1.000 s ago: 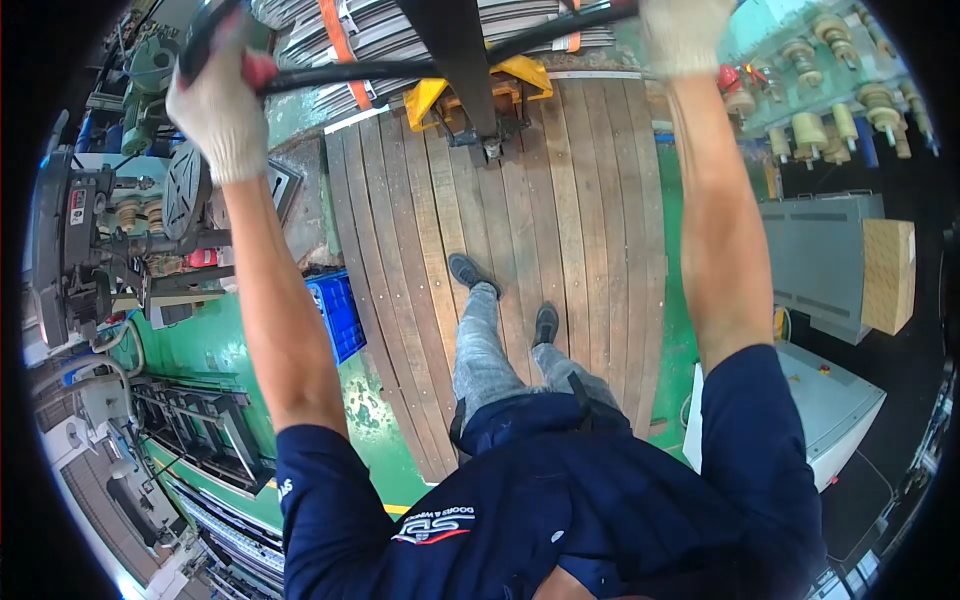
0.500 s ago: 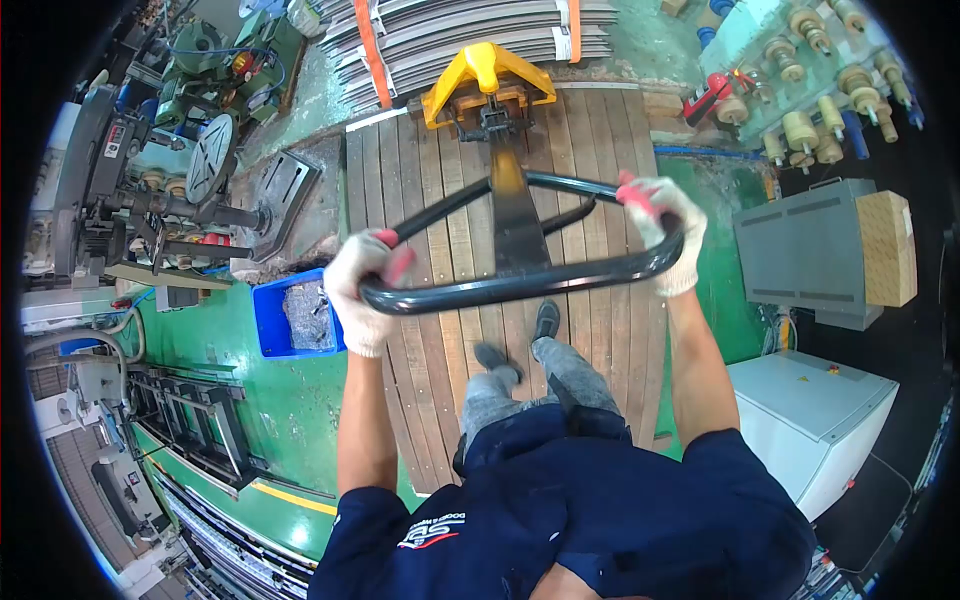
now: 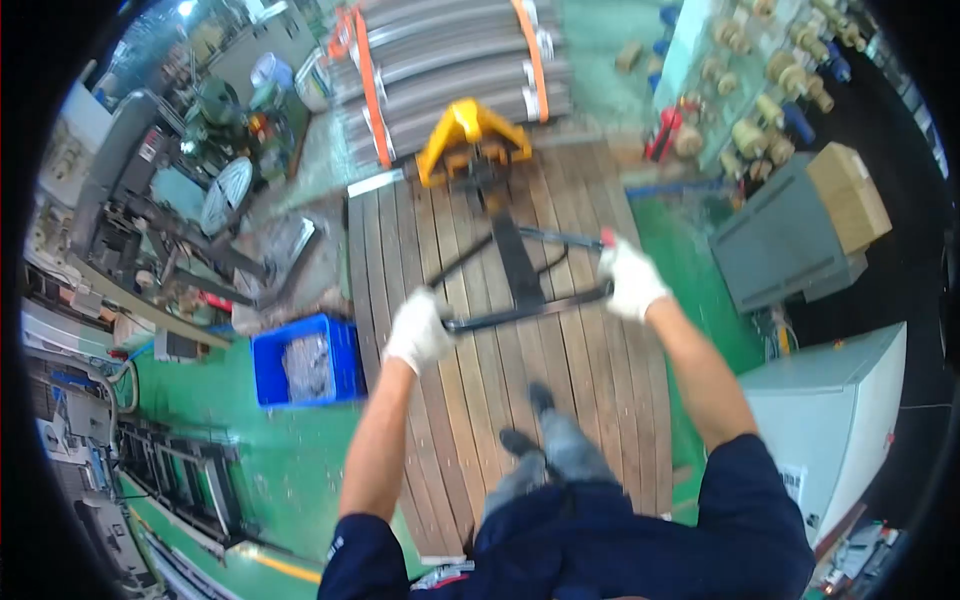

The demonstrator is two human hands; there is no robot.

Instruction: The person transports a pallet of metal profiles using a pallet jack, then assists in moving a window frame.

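Note:
My left hand [image 3: 420, 328], in a white work glove, is wrapped round the left corner of the pallet jack's black loop handle [image 3: 530, 312]. On the opposite corner, my gloved right hand [image 3: 632, 280] has its fingers closed round the bar. Both arms reach forward and the handle slants toward me. Its shaft runs down to the yellow pallet jack [image 3: 465, 135], which stands at the far end of the wooden planks [image 3: 480, 400]. Behind the jack lies a stack of long grey profiles [image 3: 445, 65] bound with orange straps [image 3: 370, 90]. The jack's forks are hidden.
A blue bin [image 3: 260, 370] with grey scraps sits left of the planks. Machinery [image 3: 215, 195] and a black metal frame [image 3: 180, 470] stand farther left. To the right are a grey cabinet [image 3: 775, 240], a white cabinet [image 3: 810, 400] and a rack of rollers [image 3: 765, 95].
The handle has moved farther from my body and tilted down, with both hands still on it. My arms are straighter, my feet have shifted, and the view has turned slightly.

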